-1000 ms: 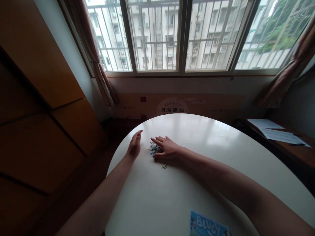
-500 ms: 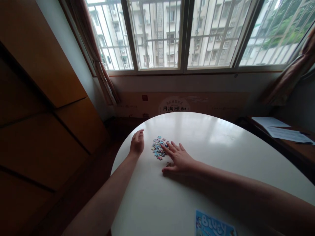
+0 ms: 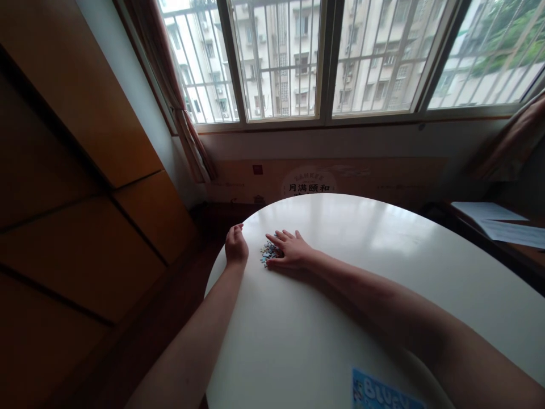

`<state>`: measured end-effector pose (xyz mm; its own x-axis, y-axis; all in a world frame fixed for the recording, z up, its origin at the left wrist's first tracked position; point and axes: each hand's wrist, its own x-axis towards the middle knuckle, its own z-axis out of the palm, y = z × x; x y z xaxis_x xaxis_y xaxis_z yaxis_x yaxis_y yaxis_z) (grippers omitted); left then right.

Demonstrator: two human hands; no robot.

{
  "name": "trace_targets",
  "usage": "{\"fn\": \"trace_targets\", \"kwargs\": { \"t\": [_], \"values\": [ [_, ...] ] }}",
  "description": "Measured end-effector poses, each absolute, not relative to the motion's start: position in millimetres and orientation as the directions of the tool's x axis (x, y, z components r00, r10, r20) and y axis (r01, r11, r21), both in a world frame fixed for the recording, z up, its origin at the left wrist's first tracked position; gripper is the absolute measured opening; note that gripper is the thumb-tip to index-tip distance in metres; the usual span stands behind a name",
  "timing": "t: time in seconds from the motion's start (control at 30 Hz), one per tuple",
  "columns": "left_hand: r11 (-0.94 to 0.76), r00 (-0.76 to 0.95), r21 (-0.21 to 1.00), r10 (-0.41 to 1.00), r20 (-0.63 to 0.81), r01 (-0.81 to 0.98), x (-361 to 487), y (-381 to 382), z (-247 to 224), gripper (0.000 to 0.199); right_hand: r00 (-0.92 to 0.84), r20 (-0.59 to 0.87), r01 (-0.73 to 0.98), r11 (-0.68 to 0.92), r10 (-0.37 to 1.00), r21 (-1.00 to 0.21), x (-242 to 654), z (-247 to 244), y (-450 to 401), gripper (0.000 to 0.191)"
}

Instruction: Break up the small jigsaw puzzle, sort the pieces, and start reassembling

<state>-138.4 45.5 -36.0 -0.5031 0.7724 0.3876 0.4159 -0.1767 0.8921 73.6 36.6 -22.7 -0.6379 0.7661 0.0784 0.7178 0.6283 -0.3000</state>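
Observation:
On the white round table lies a small heap of jigsaw puzzle pieces, mostly blue with mixed colours. My right hand rests on the heap's right side, fingers spread and thumb apart, covering part of it. Left of the heap, at the table's edge, is my left hand. Its fingers are curled in loosely and I see nothing in them. A short gap separates it from the pieces.
A blue "Bluey" sheet or box lies at the near edge of view, cut off. White papers are on a dark side table at right. Wooden cabinets stand left; a printed board is below the window.
My right hand has moved away from me and left, onto the pieces. The heap is now more compact, with stray near pieces pushed in. My left hand stays curled at the edge.

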Motion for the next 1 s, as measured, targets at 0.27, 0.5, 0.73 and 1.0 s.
{"fn": "trace_targets", "kwargs": {
  "t": [0.27, 0.5, 0.73, 1.0],
  "values": [
    [-0.184, -0.544, 0.914, 0.755, 0.366, 0.361, -146, 51, -37, 0.045, -0.721, 0.177, 0.609, 0.734, 0.67, -0.3, 54, -24, 50, 0.087],
    [-0.178, -0.507, 0.927, 0.795, 0.334, 0.33, -149, 49, -34, 0.048, -0.704, 0.208, 0.601, 0.726, 0.679, -0.336, 58, -21, 44, 0.079],
    [-0.226, -0.318, 0.941, 0.899, 0.301, 0.252, -134, 49, -40, 0.062, -0.637, 0.145, 0.681, 0.641, 0.757, -0.353, 72, -28, 29, 0.108],
    [-0.196, -0.51, 0.945, 0.803, 0.308, 0.262, -155, 55, -40, 0.075, -0.659, 0.138, 0.674, 0.662, 0.739, -0.329, 35, -28, 40, 0.105]
  ]
}}
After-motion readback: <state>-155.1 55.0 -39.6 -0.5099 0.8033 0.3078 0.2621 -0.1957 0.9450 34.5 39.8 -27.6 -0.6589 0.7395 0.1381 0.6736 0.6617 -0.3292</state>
